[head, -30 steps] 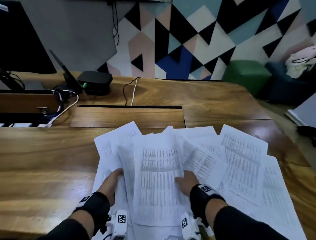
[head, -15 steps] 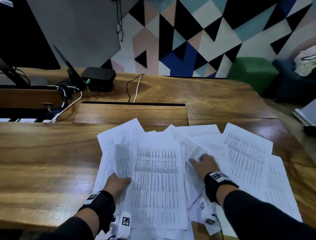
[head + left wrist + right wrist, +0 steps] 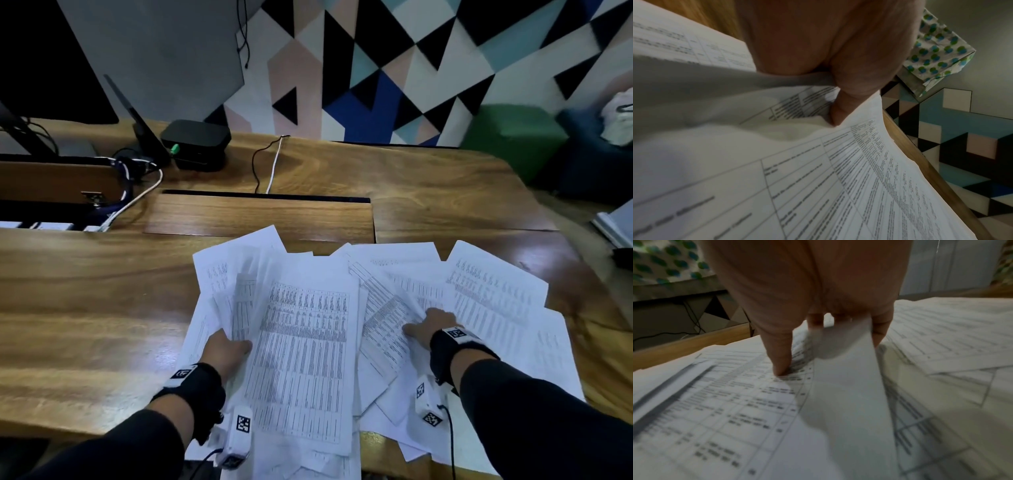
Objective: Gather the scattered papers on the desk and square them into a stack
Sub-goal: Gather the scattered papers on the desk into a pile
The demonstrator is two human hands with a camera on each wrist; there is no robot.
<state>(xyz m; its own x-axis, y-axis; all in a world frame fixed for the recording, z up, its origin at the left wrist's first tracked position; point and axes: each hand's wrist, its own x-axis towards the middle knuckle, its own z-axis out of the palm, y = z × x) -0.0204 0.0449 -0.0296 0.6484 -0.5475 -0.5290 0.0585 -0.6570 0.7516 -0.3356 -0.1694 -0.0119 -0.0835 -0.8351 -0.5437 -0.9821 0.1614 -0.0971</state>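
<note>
Several white printed papers (image 3: 305, 339) lie fanned and overlapping on the near part of the wooden desk (image 3: 85, 301). My left hand (image 3: 224, 347) grips the left edge of a bundle of sheets, thumb on top and fingers beneath; the left wrist view shows that thumb (image 3: 840, 112) pinching the paper (image 3: 818, 178). My right hand (image 3: 426, 323) rests on the sheets right of centre, thumb pressing down. In the right wrist view its thumb (image 3: 780, 360) presses a printed sheet (image 3: 715, 402) while the fingers hold a lifted sheet edge (image 3: 849, 369).
A black box (image 3: 195, 144) with cables sits at the back left beside a monitor (image 3: 44, 61). A cable slot (image 3: 267, 197) crosses the desk beyond the papers. Green and blue seats (image 3: 513, 137) stand off the desk's right end.
My right hand has moved right, off the middle sheets onto the papers right of centre, and lifted a sheet edge. My left hand kept its grip and shifted slightly.
</note>
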